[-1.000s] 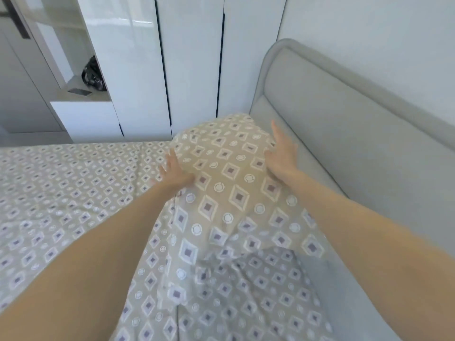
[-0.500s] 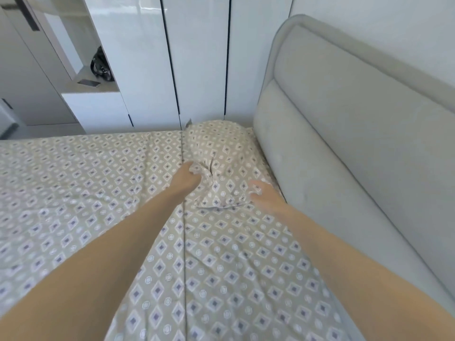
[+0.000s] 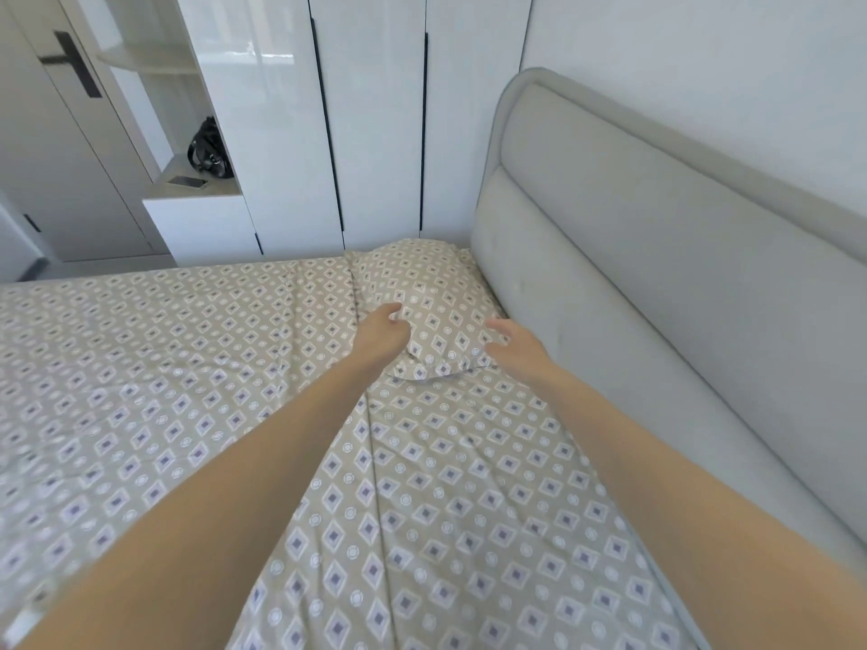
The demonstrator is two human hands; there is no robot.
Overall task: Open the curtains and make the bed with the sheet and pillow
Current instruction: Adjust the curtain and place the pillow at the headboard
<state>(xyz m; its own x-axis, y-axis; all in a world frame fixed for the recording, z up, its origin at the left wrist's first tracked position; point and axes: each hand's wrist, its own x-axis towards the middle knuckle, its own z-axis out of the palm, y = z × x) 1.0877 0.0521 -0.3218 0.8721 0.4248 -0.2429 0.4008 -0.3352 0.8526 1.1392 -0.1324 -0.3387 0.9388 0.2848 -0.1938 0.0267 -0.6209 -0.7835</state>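
A beige pillow (image 3: 422,293) with a diamond and circle print lies flat at the far corner of the bed, against the grey headboard (image 3: 633,255). The sheet (image 3: 164,368) in the same print covers the mattress. My left hand (image 3: 382,333) hovers at the pillow's near left edge with loosely curled fingers and holds nothing. My right hand (image 3: 513,342) is at the pillow's near right corner, fingers spread and relaxed, just off the fabric. No curtains are in view.
White wardrobe doors (image 3: 375,124) stand behind the bed. To their left an open shelf niche (image 3: 187,190) holds a black object (image 3: 209,147) and a phone (image 3: 187,182). A door with a dark handle (image 3: 70,63) is at far left.
The pillow went from held up in both hands to lying flat at the head of the bed. Both hands have let go and drawn back slightly.
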